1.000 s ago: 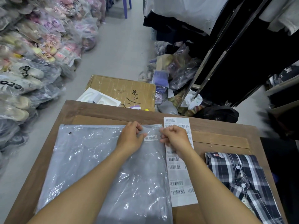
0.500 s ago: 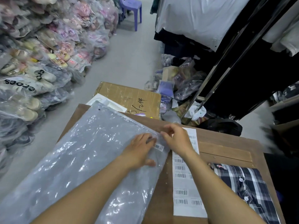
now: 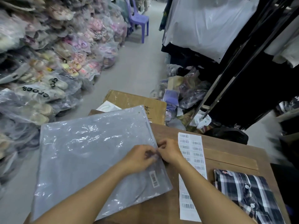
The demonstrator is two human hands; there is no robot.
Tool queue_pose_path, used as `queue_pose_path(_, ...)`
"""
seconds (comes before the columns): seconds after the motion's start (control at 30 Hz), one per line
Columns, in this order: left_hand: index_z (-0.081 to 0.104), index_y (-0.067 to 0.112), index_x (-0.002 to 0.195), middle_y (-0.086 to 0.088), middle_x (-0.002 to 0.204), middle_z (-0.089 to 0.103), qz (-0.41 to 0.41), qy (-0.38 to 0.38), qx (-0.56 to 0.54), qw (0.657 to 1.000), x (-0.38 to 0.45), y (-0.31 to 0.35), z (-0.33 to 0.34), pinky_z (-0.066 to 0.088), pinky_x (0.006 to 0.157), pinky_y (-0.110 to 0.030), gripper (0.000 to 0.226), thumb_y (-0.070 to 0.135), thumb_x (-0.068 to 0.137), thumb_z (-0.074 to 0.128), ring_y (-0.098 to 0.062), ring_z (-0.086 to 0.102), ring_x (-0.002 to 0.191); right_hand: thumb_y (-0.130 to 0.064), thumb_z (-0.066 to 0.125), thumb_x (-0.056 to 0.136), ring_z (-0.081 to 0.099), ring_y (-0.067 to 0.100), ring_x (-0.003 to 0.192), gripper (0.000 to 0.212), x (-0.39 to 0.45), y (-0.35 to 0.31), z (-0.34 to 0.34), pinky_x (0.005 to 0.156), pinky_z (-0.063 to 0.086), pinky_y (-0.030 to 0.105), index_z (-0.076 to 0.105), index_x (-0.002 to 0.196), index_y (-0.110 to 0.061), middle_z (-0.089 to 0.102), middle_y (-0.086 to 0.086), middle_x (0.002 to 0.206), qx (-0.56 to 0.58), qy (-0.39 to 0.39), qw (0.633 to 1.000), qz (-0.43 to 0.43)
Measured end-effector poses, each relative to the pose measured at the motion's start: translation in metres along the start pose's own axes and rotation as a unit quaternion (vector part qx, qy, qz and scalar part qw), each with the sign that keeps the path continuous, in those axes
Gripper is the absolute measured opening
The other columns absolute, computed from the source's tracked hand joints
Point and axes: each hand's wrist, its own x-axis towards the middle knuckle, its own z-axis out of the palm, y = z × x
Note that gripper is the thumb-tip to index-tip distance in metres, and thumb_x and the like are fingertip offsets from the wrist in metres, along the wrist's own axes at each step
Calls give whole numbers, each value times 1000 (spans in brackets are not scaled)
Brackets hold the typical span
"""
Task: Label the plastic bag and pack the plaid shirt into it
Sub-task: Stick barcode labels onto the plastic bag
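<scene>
A frosted grey plastic bag [image 3: 84,152] lies turned on the wooden table [image 3: 226,152], its zip edge along the right side. A barcode label [image 3: 154,178] is stuck near its lower right corner. My left hand [image 3: 139,156] and my right hand [image 3: 169,151] meet at the zip edge, both pinching it. The folded plaid shirt [image 3: 252,194], dark blue and white with buttons showing, rests at the table's right, apart from the bag. A white sheet of barcode labels [image 3: 191,159] lies between the bag and the shirt, partly under my right forearm.
A cardboard box [image 3: 129,99] stands beyond the table's far edge. Bagged shoes [image 3: 48,70] are piled along the left. A purple plastic chair [image 3: 139,20] stands down the aisle. Clothes racks and loose bags [image 3: 186,88] crowd the right side.
The bag has been rotated so the labelled zip edge now runs along the right side. Both hands moved from pressing the label to pinching the zip edge.
</scene>
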Motion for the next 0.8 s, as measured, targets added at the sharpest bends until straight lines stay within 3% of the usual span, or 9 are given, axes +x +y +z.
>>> queue_pose_path(0.07, 71, 16, 92, 5, 87, 71, -57, 101, 11, 993, 9, 10, -3, 48, 76, -21, 10, 24, 88, 67, -9, 66, 80, -10, 68, 80, 64, 15, 70, 11, -8, 0, -1, 75, 57, 35, 68, 79, -22, 67, 1, 72, 33, -22, 999, 0)
queue_pose_path(0.13, 67, 15, 92, 1, 92, 72, -113, 171, 13, 979, 19, 20, -7, 48, 77, -26, 23, 38, 89, 65, -18, 66, 89, -5, 60, 87, 57, 13, 61, 9, -24, -3, -4, 56, 53, 27, 62, 89, -13, 60, 3, 73, 89, -55, 994, 12)
queue_pose_path(0.23, 61, 14, 90, 0, 94, 66, -163, 191, 38, 967, 29, 34, -9, 49, 78, -34, 44, 57, 80, 66, -23, 61, 92, -6, 57, 90, 57, 14, 65, 9, -46, -7, -11, 50, 51, 23, 56, 90, -15, 58, 4, 80, 107, -63, 992, -20)
queue_pose_path(0.4, 68, 13, 79, -9, 90, 70, -173, 176, 140, 959, 31, 53, 0, 54, 69, -34, 24, 34, 70, 60, -35, 65, 88, -9, 58, 88, 55, 15, 71, 7, -67, -2, -16, 63, 51, 32, 60, 95, -9, 58, 5, 83, 99, -67, 992, -47)
queue_pose_path(0.5, 60, 14, 64, -9, 81, 69, -169, 196, 133, 957, 28, 55, 4, 46, 60, -30, 13, 25, 71, 60, -36, 64, 81, -18, 60, 88, 61, 13, 70, 8, -70, -3, -20, 57, 51, 27, 63, 91, -12, 63, 4, 83, 237, -62, 969, 9)
queue_pose_path(0.57, 57, 17, 61, -4, 75, 69, -170, 208, 82, 960, 26, 54, 3, 47, 60, -29, 15, 22, 72, 66, -32, 65, 76, -22, 64, 87, 66, 14, 76, 6, -68, -4, -22, 58, 54, 28, 62, 90, -17, 68, 4, 90, 344, -56, 935, 68)
queue_pose_path(0.63, 62, 17, 65, -1, 68, 68, -169, 188, -30, 967, 25, 52, 1, 57, 63, -33, 18, 21, 73, 77, -27, 69, 70, -27, 72, 86, 69, 15, 79, 19, -64, -2, -22, 62, 56, 32, 59, 96, -19, 70, 5, 100, 393, -50, 916, 63)
queue_pose_path(0.7, 64, 16, 68, -2, 62, 66, -154, 156, -123, 968, 22, 49, -2, 61, 65, -38, 20, 21, 76, 81, -24, 68, 62, -28, 76, 85, 69, 15, 79, 30, -64, -3, -23, 66, 58, 36, 55, 104, -16, 70, 8, 103, 405, -58, 912, 36)
queue_pose_path(0.8, 63, 8, 77, -13, 68, 63, -145, 148, -215, 954, 15, 48, -8, 58, 64, -37, 17, 16, 85, 75, -23, 62, 61, -12, 74, 86, 66, 16, 76, 31, -62, -1, -19, 64, 60, 39, 50, 105, -16, 64, 7, 87, 378, -34, 925, 21)
